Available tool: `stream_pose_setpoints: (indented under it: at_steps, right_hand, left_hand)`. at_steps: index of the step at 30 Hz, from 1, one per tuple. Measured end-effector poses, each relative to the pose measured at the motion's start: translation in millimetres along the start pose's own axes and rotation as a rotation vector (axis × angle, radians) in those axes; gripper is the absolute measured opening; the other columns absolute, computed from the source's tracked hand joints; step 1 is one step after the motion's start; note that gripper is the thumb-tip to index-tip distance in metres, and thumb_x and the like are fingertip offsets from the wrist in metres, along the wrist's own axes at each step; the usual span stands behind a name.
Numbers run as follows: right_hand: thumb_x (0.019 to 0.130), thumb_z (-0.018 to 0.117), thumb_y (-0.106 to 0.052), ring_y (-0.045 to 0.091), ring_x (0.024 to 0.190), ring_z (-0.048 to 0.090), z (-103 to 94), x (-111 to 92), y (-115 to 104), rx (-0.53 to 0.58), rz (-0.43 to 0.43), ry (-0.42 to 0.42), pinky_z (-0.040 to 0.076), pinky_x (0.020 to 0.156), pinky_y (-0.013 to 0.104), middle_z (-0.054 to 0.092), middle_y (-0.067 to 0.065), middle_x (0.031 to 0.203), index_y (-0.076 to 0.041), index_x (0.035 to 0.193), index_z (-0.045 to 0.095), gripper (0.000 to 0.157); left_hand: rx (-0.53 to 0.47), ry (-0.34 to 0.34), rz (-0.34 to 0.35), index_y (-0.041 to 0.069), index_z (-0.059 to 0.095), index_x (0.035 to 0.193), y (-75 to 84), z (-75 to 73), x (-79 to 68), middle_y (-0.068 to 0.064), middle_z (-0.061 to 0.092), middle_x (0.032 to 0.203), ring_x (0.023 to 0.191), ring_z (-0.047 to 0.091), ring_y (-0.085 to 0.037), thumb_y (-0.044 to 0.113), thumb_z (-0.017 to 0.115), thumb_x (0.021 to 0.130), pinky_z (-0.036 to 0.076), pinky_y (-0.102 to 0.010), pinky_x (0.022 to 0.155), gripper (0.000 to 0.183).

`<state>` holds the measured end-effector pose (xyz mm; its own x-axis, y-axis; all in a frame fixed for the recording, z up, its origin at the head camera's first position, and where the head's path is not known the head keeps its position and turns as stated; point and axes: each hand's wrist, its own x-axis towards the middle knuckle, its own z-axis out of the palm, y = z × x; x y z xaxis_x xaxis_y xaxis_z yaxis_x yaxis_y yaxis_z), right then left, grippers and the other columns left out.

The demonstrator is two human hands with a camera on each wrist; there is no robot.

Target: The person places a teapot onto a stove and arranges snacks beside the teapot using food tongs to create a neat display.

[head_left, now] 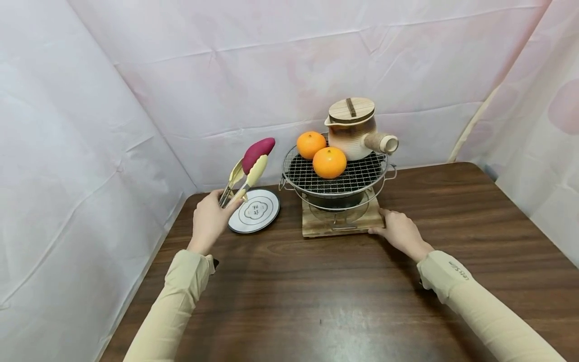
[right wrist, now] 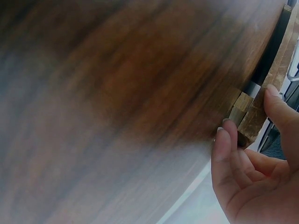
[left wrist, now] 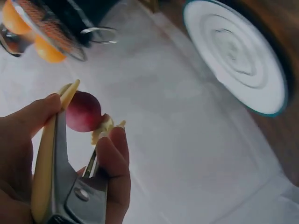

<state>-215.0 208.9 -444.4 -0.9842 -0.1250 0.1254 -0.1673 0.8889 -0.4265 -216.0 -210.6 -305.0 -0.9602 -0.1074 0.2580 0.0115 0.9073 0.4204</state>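
Note:
My left hand (head_left: 209,217) grips a pair of tongs (head_left: 256,172) with cream tips and metal arms. Between the tips is a magenta, sweet-potato-shaped piece (head_left: 260,152), held up above the white plate (head_left: 267,217). In the left wrist view, the thumb and fingers press the tong arms (left wrist: 60,140) from both sides. My right hand (head_left: 401,231) pinches the front right corner of the wooden base (head_left: 312,229) under a round tabletop grill. The right wrist view has the thumb on one face of that board (right wrist: 261,109) and the fingers at its other side.
On the grill's wire mesh (head_left: 312,183) sit two oranges (head_left: 329,162) and a clay teapot (head_left: 346,143) with a wooden lid and a side handle. Wire loops stick out from the grill's sides. Pale curtains (head_left: 271,75) hang behind and beside the brown table (head_left: 289,291).

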Motion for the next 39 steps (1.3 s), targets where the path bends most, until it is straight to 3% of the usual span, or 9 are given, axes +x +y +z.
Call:
stream_pose_setpoints:
  at_steps: [6, 11, 20, 25, 30, 39]
  right_hand:
    - [0.084, 0.072, -0.038, 0.051, 0.104, 0.061, -0.8, -0.2, 0.7, 0.009, 0.004, -0.011, 0.051, 0.079, 0.059, 0.06, 0.036, 0.12, 0.011, 0.13, 0.051, 0.071]
    - [0.084, 0.072, -0.039, 0.051, 0.105, 0.06, -0.1, 0.4, 1.2, 0.016, 0.006, -0.019, 0.051, 0.079, 0.059, 0.058, 0.036, 0.122, 0.011, 0.131, 0.05, 0.072]
    - [0.084, 0.071, -0.04, 0.051, 0.104, 0.06, 0.4, 1.5, 1.8, 0.009, 0.001, -0.019, 0.051, 0.078, 0.058, 0.058, 0.036, 0.123, 0.011, 0.132, 0.05, 0.073]
    - [0.085, 0.071, -0.039, 0.051, 0.106, 0.059, 0.9, 0.4, 2.2, 0.019, 0.0, -0.023, 0.051, 0.079, 0.058, 0.057, 0.036, 0.124, 0.012, 0.132, 0.049, 0.073]
    - [0.085, 0.071, -0.04, 0.051, 0.106, 0.059, 0.0, -0.6, 3.7, 0.017, 0.006, -0.022, 0.051, 0.079, 0.058, 0.057, 0.036, 0.124, 0.012, 0.132, 0.049, 0.073]
    - [0.085, 0.071, -0.04, 0.052, 0.104, 0.06, -0.5, 0.1, 1.5, 0.019, -0.007, -0.028, 0.051, 0.076, 0.058, 0.058, 0.037, 0.122, 0.012, 0.131, 0.05, 0.073]
  left_hand:
    - [0.053, -0.058, 0.022, 0.005, 0.058, 0.129, 24.5, -8.7, -2.2, -0.017, 0.07, 0.107, 0.087, 0.066, -0.036, 0.053, 0.066, 0.085, 0.051, -0.048, 0.072, 0.065]
    - [0.122, -0.104, 0.025, 0.004, 0.056, 0.131, 34.8, -17.0, -6.5, -0.02, 0.07, 0.11, 0.088, 0.066, -0.037, 0.053, 0.065, 0.085, 0.051, -0.048, 0.071, 0.068]
    - [0.179, -0.185, 0.026, 0.006, 0.06, 0.125, 49.8, -33.2, -13.1, -0.012, 0.069, 0.094, 0.075, 0.058, -0.026, 0.057, 0.063, 0.084, 0.044, -0.035, 0.06, 0.066]
    - [0.226, -0.191, 0.034, 0.007, 0.066, 0.104, 61.0, -39.9, -13.4, -0.006, 0.061, 0.075, 0.067, 0.055, -0.023, 0.054, 0.067, 0.083, 0.039, -0.031, 0.053, 0.051]
    - [0.277, -0.204, 0.037, 0.009, 0.057, 0.077, 78.9, -44.8, -14.0, -0.001, 0.048, 0.063, 0.061, 0.051, -0.022, 0.053, 0.068, 0.082, 0.036, -0.03, 0.048, 0.046]
    - [0.35, -0.187, 0.069, 0.014, 0.047, 0.063, 104.6, -47.0, -16.5, -0.001, 0.046, 0.062, 0.06, 0.054, -0.025, 0.053, 0.068, 0.082, 0.039, -0.034, 0.046, 0.047]
